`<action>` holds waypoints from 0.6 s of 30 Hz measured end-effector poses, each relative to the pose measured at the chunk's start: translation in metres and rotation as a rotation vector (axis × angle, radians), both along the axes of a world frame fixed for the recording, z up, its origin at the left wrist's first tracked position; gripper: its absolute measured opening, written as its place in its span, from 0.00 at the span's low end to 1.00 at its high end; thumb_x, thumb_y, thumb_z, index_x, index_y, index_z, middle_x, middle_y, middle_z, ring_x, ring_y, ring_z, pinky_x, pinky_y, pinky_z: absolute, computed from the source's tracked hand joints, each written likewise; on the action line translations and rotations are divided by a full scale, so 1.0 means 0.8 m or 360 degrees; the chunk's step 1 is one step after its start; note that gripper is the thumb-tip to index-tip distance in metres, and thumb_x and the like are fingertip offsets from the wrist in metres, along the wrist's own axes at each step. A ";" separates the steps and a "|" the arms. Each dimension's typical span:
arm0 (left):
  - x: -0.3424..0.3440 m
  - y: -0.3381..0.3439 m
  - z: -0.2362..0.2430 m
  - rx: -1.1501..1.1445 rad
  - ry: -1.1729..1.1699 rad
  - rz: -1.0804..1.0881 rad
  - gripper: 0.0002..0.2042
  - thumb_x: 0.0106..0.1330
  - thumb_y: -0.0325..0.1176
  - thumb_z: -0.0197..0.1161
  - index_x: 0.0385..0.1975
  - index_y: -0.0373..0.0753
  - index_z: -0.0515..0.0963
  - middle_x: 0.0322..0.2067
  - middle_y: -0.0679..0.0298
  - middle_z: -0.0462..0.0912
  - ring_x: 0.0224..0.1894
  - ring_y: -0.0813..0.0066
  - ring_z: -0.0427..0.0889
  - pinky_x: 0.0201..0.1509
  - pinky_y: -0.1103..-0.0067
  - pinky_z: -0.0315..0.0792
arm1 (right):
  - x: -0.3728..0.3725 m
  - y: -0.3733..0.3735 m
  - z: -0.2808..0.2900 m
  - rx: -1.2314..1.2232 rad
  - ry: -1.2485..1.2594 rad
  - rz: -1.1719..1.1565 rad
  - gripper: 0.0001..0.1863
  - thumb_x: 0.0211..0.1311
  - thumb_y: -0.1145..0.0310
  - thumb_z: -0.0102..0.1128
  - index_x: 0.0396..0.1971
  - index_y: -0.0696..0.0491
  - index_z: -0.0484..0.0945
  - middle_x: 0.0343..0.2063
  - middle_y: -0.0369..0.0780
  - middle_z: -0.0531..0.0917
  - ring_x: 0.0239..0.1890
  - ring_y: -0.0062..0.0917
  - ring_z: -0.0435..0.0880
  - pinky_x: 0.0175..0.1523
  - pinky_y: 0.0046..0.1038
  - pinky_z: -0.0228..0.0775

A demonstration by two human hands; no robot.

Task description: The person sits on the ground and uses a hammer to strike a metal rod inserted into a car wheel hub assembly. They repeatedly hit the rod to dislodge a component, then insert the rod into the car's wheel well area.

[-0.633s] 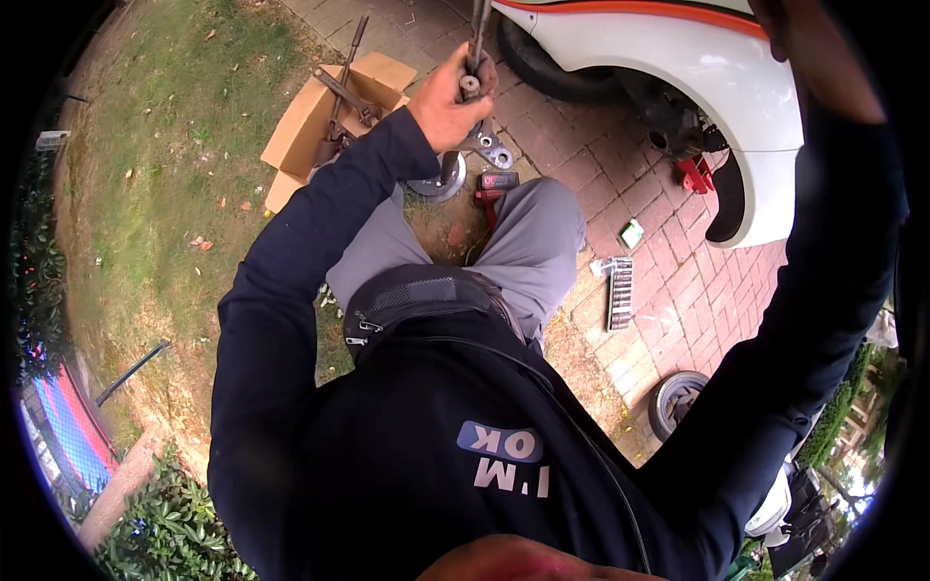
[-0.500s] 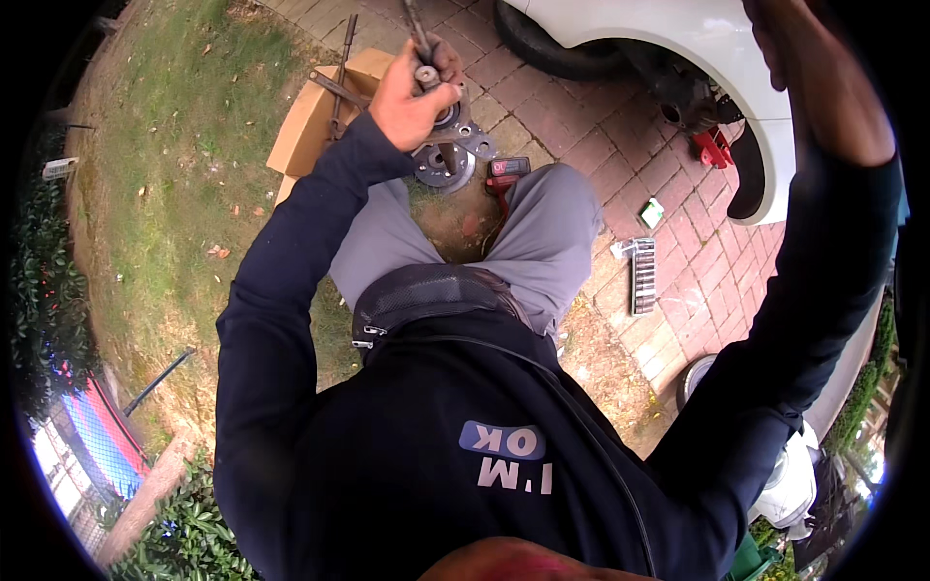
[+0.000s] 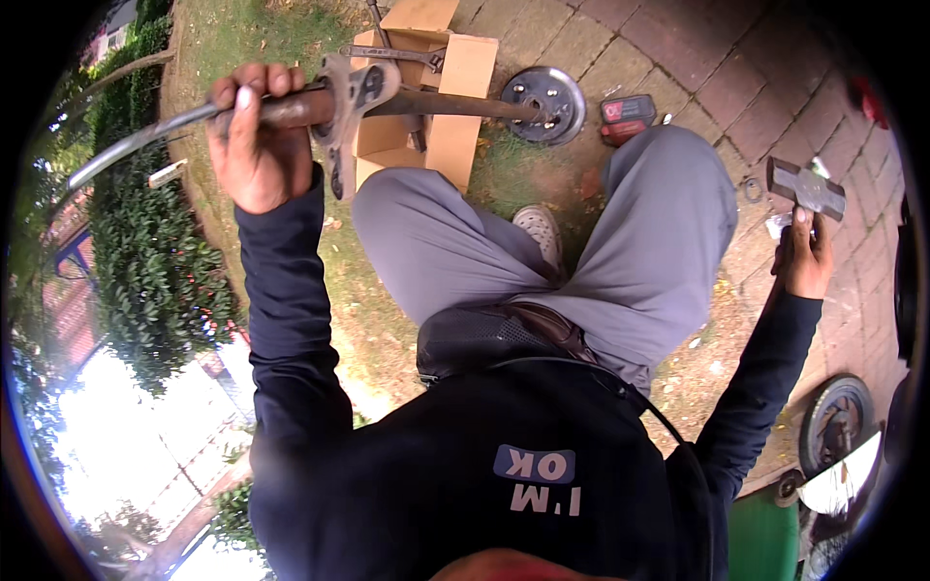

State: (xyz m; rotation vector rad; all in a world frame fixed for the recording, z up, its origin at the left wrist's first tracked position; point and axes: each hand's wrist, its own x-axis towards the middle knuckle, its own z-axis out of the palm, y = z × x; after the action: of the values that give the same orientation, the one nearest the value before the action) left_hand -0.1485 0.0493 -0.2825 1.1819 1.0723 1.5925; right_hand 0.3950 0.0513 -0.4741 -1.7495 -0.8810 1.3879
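Note:
My left hand (image 3: pixel 257 145) is closed around a dark cylindrical part at upper left, along with a slim metal rod (image 3: pixel 145 140) reaching leftward. Beside it is a flanged plate with holes (image 3: pixel 344 165), on a long dark shaft (image 3: pixel 450 107) pointing right to a round hub disc (image 3: pixel 557 92) with studs. I cannot tell whether shaft and disc are joined. At right, my right hand (image 3: pixel 804 257) grips a hammer with a heavy grey head (image 3: pixel 806 189), held head-up above the paving.
A cardboard box (image 3: pixel 465 140) with long tools lies behind the shaft. A red and black power tool (image 3: pixel 628 121) rests by my knee. A red object (image 3: pixel 867 102), a wheel (image 3: pixel 835 421) and a green item (image 3: pixel 760 537) are at right. Grass (image 3: pixel 223 48) borders brick paving (image 3: pixel 727 77).
The parts in my left hand have swung from upright to roughly horizontal, leftward. My right hand has come down from the top right with the hammer now visible. The white car has left the view.

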 end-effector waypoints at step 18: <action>0.016 0.033 0.016 -0.0204 0.0504 0.0280 0.15 0.74 0.45 0.56 0.30 0.42 0.72 0.32 0.69 0.70 0.41 0.70 0.69 0.55 0.67 0.65 | 0.229 -0.271 -0.376 -0.0437 -0.0477 0.0372 0.24 0.71 0.66 0.51 0.63 0.62 0.70 0.59 0.45 0.78 0.59 0.28 0.77 0.62 0.26 0.68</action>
State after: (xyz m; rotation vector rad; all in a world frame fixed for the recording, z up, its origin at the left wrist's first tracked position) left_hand -0.1355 0.0757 -0.2698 1.3100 1.4958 1.4712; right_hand 0.5780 -0.1657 -0.7747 -2.1598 -1.1276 1.4730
